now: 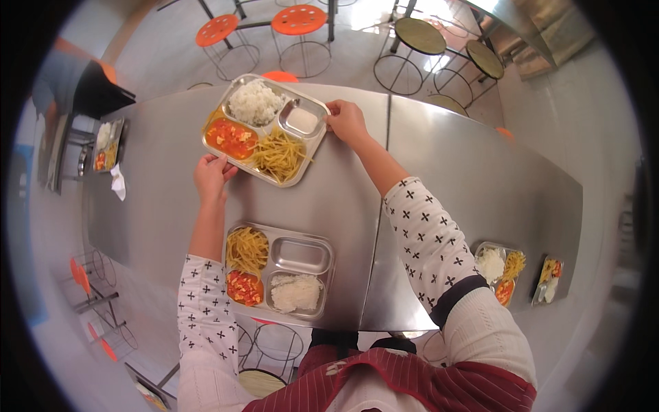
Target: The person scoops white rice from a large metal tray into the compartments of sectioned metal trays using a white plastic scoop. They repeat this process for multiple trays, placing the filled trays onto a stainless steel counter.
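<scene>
My two hands grip a stainless steel compartment tray [247,166] by opposite edges, at the far side of the metal table. My left hand [212,177] is at its near left edge, and my right hand [346,121] pinches the right rim. White rice [256,102], a red tomato and egg dish [230,139] and yellow shredded potato [279,154] fill three compartments; the small compartment [301,119] looks bare. Closer to my body lies a second tray [329,257] with shredded potato [247,249], tomato and egg [244,287] and rice [296,293].
The steel tabletop [165,206] has a seam right of the trays. More filled trays stand at the right [497,246] and far left [121,135], the latter beside a crumpled white tissue [118,183]. Orange stools [298,20] and wooden-topped stools [420,36] surround the table. Someone [64,77] stands upper left.
</scene>
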### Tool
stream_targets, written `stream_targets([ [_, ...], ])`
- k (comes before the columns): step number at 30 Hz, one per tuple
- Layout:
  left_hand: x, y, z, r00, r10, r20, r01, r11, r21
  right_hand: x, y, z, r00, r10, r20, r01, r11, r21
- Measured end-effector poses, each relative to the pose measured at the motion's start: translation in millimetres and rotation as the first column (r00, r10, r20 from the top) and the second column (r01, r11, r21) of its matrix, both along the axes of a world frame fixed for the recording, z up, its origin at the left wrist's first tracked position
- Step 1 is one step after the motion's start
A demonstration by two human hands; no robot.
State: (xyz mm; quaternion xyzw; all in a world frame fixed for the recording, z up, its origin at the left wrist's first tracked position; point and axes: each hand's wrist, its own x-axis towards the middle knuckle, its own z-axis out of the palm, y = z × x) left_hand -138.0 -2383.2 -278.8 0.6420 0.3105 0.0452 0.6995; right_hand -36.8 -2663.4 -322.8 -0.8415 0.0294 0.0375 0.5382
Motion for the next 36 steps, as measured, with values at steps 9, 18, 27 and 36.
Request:
stream_targets([
  [9, 1, -159, 31, 0.944, -0.329, -0.005, 0.329, 0.944, 0.028, -103, -187, 41, 0.981, -0.153, -0.119, 0.173, 0.968, 0.181],
  [18, -11, -577, 71, 0.787, -0.616, -0.001, 0.615, 0.785, 0.079, -214, -605, 96, 0.942, -0.331, -0.049, 0.335, 0.924, 0.186],
  [27, 47, -858, 89, 0.562, -0.824, -0.073, 0.826, 0.555, 0.095, -235, -853, 120, 0.857, -0.497, -0.138, 0.516, 0.828, 0.220],
  [36, 50, -1554, 2, 0.469, -0.864, -0.182, 0.883, 0.458, 0.098, -291, -1512, 50, 0.809, -0.488, -0.326, 0.555, 0.817, 0.155],
])
